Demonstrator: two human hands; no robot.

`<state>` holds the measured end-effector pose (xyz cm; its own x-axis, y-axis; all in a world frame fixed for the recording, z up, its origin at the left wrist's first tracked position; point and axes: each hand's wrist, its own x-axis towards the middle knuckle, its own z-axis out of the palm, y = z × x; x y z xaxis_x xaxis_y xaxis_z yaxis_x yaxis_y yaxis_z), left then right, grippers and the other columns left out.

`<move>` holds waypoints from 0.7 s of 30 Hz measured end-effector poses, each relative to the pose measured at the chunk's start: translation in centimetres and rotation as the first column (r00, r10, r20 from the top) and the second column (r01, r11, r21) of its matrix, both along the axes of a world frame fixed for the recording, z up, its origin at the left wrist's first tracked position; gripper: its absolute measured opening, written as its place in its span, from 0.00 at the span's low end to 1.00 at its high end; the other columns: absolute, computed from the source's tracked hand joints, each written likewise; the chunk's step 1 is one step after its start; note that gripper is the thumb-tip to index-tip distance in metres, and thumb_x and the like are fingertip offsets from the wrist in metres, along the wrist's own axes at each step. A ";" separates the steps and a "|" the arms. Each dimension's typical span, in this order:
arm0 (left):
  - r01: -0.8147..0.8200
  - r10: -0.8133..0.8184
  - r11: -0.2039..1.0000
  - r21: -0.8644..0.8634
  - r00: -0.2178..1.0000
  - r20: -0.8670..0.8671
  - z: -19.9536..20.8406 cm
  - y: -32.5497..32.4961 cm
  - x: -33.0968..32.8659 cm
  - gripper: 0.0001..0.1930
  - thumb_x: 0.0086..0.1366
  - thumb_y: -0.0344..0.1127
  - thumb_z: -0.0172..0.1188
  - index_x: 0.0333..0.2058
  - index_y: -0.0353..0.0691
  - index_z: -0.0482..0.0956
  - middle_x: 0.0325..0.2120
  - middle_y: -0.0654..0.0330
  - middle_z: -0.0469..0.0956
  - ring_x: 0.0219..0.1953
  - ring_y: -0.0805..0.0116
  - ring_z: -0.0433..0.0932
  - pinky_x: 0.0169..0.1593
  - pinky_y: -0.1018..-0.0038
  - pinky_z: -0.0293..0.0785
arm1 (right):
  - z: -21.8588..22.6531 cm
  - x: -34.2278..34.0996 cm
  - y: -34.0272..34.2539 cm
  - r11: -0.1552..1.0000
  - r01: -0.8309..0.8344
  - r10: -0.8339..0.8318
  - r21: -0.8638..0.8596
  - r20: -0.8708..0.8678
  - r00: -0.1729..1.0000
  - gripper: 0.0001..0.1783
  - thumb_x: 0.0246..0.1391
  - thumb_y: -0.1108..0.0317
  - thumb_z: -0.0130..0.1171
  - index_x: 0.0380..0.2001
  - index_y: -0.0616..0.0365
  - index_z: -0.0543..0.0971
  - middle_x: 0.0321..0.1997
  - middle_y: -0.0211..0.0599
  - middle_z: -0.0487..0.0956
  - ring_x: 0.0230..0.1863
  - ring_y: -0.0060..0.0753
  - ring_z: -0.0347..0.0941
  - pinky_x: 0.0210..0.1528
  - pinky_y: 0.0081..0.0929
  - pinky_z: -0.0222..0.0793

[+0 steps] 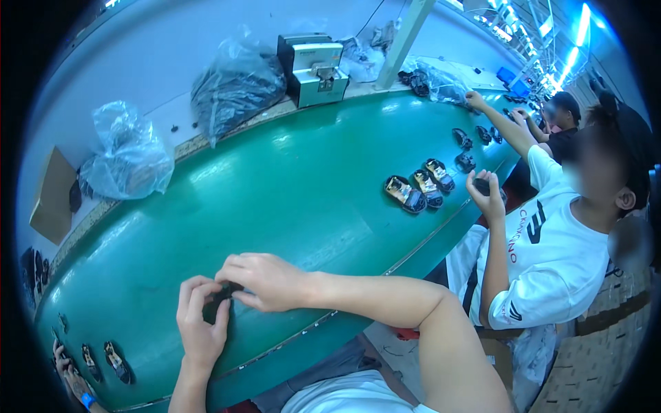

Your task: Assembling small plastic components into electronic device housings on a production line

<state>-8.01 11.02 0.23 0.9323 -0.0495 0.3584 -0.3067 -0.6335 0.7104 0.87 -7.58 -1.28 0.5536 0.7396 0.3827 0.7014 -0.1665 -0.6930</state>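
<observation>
Low over the near side of the green work surface [296, 220], both hands meet around a small black part [217, 303], mostly covered by fingers. My left hand [201, 320] curls its fingers and thumb about the part from the left. From the right, my right hand [265, 281] pinches at its upper edge with thumb and fingertips. What exactly the part is, I cannot make out. Further right lie three oval black housings with gold-coloured insides; the closest of these is a housing [405, 194] nearest the table's middle.
A co-worker in a white T-shirt [551, 241] sits at right, a dark part in one hand [487, 196]. Another person's hand [65, 368] is at lower left beside two housings [117, 361]. A box-shaped machine [318, 76] and plastic bags [237, 82] line the back.
</observation>
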 end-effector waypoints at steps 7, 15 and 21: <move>0.004 -0.004 0.997 -0.080 1.000 0.001 -0.6 -0.2 0.0 0.16 0.53 0.15 0.66 0.41 0.32 0.78 0.43 0.50 0.75 0.43 0.57 0.80 0.42 0.69 0.84 | -0.1 0.0 -0.1 1.000 -0.012 0.013 -0.017 0.013 1.000 0.18 0.50 0.70 0.68 0.45 0.57 0.78 0.42 0.41 0.78 0.45 0.50 0.78 0.45 0.44 0.75; 0.064 -0.054 0.992 -0.113 0.994 0.090 -0.8 -0.6 -0.2 0.13 0.54 0.16 0.65 0.39 0.33 0.79 0.47 0.47 0.74 0.47 0.54 0.80 0.45 0.67 0.84 | 0.3 -0.6 -0.5 1.000 -0.025 0.025 -0.010 -0.014 1.000 0.17 0.50 0.69 0.68 0.43 0.57 0.77 0.41 0.41 0.78 0.43 0.50 0.78 0.43 0.44 0.76; 0.079 -0.064 0.990 -0.114 0.990 0.127 -1.0 -0.9 -0.1 0.13 0.54 0.17 0.65 0.39 0.34 0.79 0.49 0.45 0.74 0.49 0.50 0.79 0.47 0.65 0.83 | 0.4 -1.1 -0.2 1.000 -0.009 0.011 -0.021 0.097 0.995 0.17 0.49 0.68 0.68 0.42 0.56 0.76 0.40 0.39 0.78 0.43 0.49 0.79 0.42 0.44 0.76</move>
